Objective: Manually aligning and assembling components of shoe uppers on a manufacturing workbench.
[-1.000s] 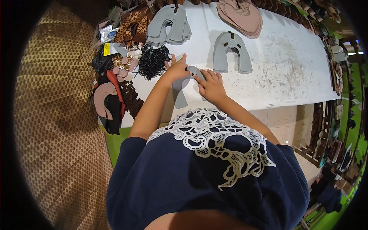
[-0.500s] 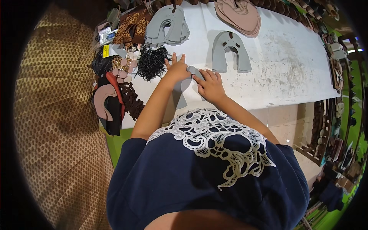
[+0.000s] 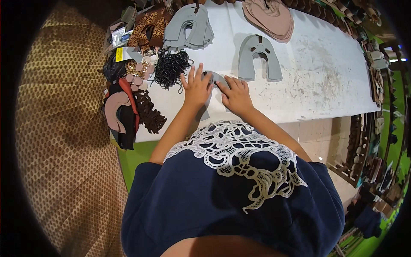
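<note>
A grey U-shaped cut-out [image 3: 219, 78] lies on the white-covered table in front of me, its curved end away from me and partly hidden by my hands. My left hand [image 3: 198, 91] rests over its left side with the fingers spread. My right hand [image 3: 238, 96] lies on its right side, fingers stretched forward and fingertips touching the grey material. A small dark mark shows by the left fingertips. Beyond my right hand is a neat stack of similar grey U-shaped pieces [image 3: 245, 60] with brown tabs.
To the left are a heap of black beaded chains [image 3: 170, 68], brown strips [image 3: 148, 112], a pink curved piece [image 3: 113, 109] and leopard-print pieces [image 3: 147, 29]. Farther back lie a fanned grey stack [image 3: 201, 32] and a pink stack [image 3: 274, 23]. Racks [image 3: 357, 145] stand at the right.
The near grey piece, bent up between my hands before, now lies flatter. My left hand has turned and settled over its left side; the right hand has barely moved.
</note>
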### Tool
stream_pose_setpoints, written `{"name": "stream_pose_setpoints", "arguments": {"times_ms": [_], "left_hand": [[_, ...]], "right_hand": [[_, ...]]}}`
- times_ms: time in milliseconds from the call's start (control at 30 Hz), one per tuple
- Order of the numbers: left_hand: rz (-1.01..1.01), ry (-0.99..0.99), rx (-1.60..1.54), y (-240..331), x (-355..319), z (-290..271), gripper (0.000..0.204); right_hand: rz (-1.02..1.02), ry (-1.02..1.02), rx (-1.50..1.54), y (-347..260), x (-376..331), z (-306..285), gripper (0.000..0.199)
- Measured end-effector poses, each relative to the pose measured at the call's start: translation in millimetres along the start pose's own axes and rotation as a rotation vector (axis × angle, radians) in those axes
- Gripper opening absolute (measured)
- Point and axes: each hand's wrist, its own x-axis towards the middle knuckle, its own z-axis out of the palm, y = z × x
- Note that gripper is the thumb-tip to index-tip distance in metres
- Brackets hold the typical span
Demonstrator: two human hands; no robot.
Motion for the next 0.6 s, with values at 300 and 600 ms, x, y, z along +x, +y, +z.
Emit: {"name": "stream_pose_setpoints", "arguments": {"times_ms": [300,600], "left_hand": [[-0.073,-0.018,-0.035,8.9,-33.4,13.1,0.052],[-0.086,-0.159,-0.071,13.3,-42.4,20.1,0.067]], "right_hand": [[-0.040,-0.010,0.008,-1.2,-0.1,-1.2,0.042],[-0.041,-0.045,-0.069,-4.8,9.2,-0.7,0.041]]}}
